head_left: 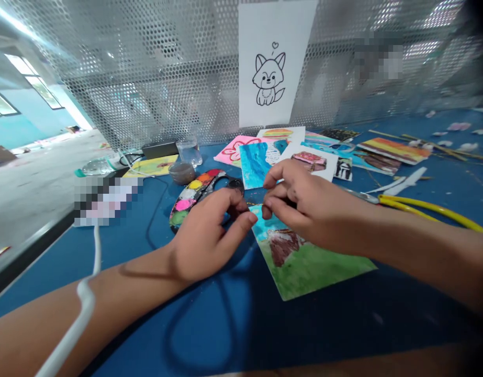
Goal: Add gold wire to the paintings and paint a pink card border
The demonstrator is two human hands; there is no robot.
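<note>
My left hand (210, 233) is over the blue table, just in front of the paint palette (185, 203), with loosely bent fingers and the thumb apart. No object shows in it. Close on the other side, my right hand (304, 201) hovers above the top of a small painting (323, 269). Its fingers are curled loosely with gaps between them, and I see nothing held. The painting has blue sky, a brown shape and green ground; my right hand hides part of it. Several bright paint colours fill the dark palette.
Behind my hands lie several painted cards (257, 162). Yellow-handled scissors (406, 201) rest at the right. A cup of murky water (182, 173), a clear cup (189, 152) and a plastic bottle (98, 167) stand or lie left. A fox drawing (270, 78) hangs on the perforated metal screen (166, 63).
</note>
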